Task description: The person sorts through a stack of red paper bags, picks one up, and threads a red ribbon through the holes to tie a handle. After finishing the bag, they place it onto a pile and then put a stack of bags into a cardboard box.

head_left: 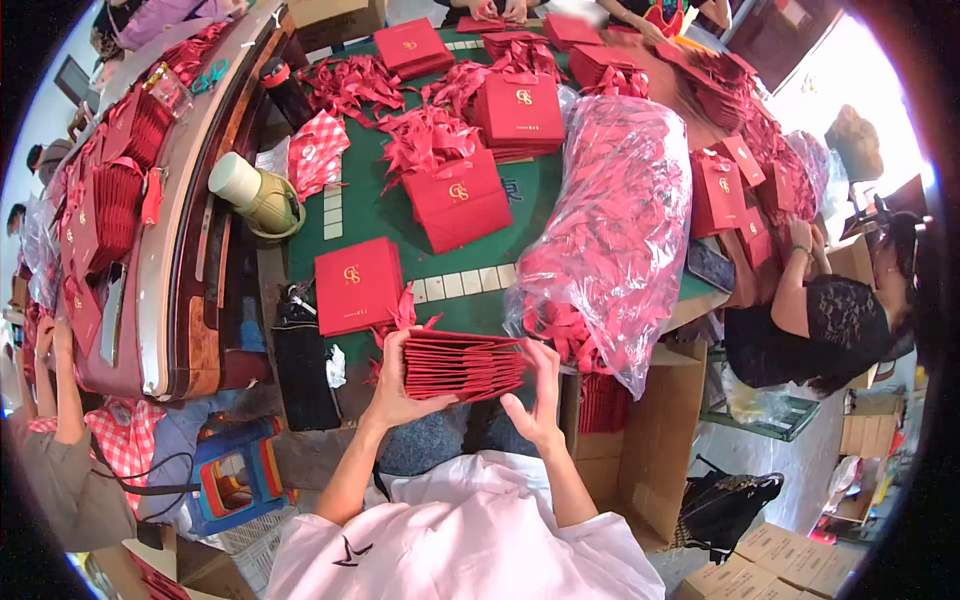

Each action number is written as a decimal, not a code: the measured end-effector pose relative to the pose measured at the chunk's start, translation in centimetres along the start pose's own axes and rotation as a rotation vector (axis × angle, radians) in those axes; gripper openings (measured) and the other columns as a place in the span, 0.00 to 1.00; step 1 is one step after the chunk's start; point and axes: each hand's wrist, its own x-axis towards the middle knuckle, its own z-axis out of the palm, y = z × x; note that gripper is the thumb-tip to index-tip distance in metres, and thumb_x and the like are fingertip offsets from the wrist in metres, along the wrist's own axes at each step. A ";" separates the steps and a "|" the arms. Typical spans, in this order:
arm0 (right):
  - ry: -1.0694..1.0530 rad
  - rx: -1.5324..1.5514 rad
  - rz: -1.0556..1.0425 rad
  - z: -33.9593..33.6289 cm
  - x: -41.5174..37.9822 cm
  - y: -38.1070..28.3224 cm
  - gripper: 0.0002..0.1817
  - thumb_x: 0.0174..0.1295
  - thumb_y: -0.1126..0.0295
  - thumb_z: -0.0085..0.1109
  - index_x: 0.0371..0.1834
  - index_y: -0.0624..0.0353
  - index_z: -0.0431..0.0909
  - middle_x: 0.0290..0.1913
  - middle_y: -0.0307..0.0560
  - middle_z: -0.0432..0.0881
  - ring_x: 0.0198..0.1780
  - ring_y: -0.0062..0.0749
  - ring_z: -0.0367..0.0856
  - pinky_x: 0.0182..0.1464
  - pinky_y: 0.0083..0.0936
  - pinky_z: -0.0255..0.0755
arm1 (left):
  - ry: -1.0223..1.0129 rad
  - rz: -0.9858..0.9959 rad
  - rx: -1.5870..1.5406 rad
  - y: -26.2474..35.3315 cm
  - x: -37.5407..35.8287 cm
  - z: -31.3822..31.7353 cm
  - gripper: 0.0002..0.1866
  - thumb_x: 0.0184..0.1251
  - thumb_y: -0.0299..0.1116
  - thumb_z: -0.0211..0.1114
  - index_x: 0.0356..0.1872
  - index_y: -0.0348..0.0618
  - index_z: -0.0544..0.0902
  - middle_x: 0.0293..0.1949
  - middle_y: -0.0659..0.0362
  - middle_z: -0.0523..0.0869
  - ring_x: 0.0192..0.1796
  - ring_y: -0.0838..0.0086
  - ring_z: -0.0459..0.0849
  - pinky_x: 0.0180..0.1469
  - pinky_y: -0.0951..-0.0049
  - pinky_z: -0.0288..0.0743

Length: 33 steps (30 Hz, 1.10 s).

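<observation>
A stack of red paper gift bags (462,366) is held edge-up over my lap, at the near edge of the green table. My left hand (393,388) is wrapped round its left end, thumb along the lower side. At the right end, my right hand (541,398) has its fingers against the upper corner and its thumb at the lower corner. Just beyond lies a pile of red bags (358,286) with a gold logo, red ribbon handles beside it. Farther off, another red bag pile (456,200) lies slightly turned.
A large clear plastic sack of red ribboned pieces (625,230) fills the table's right side. A cream-lidded cup (250,195) and a dark bottle (285,92) stand left. An open cardboard box (655,440) is at my right. Co-workers sit around; one wears a black lace top (830,325).
</observation>
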 end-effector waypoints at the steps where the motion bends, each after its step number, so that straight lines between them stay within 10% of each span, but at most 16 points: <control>1: -0.087 -0.102 -0.072 -0.4 0.5 0.5 0.49 0.51 0.59 0.76 0.74 0.65 0.59 0.66 0.58 0.67 0.66 0.47 0.70 0.69 0.39 0.63 | -0.006 0.004 0.013 0.0 -0.1 0.0 0.55 0.33 0.37 0.88 0.65 0.36 0.64 0.58 0.51 0.72 0.62 0.60 0.75 0.64 0.61 0.70; 13: -0.132 0.005 0.209 2.3 0.9 1.5 0.36 0.46 0.64 0.83 0.52 0.63 0.69 0.44 0.52 0.82 0.46 0.37 0.84 0.50 0.32 0.78 | 0.049 -0.014 0.261 0.5 0.1 -1.1 0.38 0.34 0.42 0.89 0.47 0.42 0.74 0.43 0.57 0.79 0.48 0.68 0.81 0.52 0.66 0.75; 20: -0.302 0.005 0.253 -0.1 2.9 -0.2 0.40 0.44 0.64 0.84 0.57 0.63 0.68 0.52 0.47 0.80 0.56 0.34 0.80 0.59 0.31 0.73 | 0.055 0.085 0.217 2.8 1.4 -2.2 0.38 0.35 0.45 0.88 0.48 0.43 0.77 0.44 0.56 0.79 0.50 0.61 0.78 0.54 0.61 0.72; 24: -0.060 0.397 0.109 -1.0 6.2 -2.8 0.22 0.68 0.70 0.61 0.62 0.64 0.70 0.55 0.47 0.79 0.59 0.32 0.78 0.64 0.31 0.69 | -0.042 0.137 0.245 1.6 0.7 -2.1 0.38 0.35 0.46 0.87 0.48 0.44 0.78 0.42 0.56 0.78 0.47 0.59 0.77 0.54 0.62 0.70; 29: 0.035 0.080 0.090 0.0 14.4 -5.2 0.11 0.72 0.77 0.51 0.54 0.69 0.76 0.45 0.48 0.84 0.49 0.30 0.83 0.54 0.25 0.76 | -0.010 0.158 0.263 1.2 0.5 -1.9 0.37 0.35 0.47 0.87 0.47 0.44 0.77 0.41 0.55 0.77 0.47 0.59 0.77 0.53 0.62 0.69; 33: -0.038 -0.302 -0.017 3.1 20.2 1.9 0.21 0.69 0.69 0.57 0.61 0.69 0.71 0.53 0.60 0.81 0.54 0.47 0.81 0.58 0.36 0.75 | 0.015 0.164 0.265 1.4 0.5 -1.9 0.37 0.35 0.47 0.87 0.47 0.44 0.77 0.41 0.54 0.77 0.48 0.58 0.77 0.53 0.61 0.69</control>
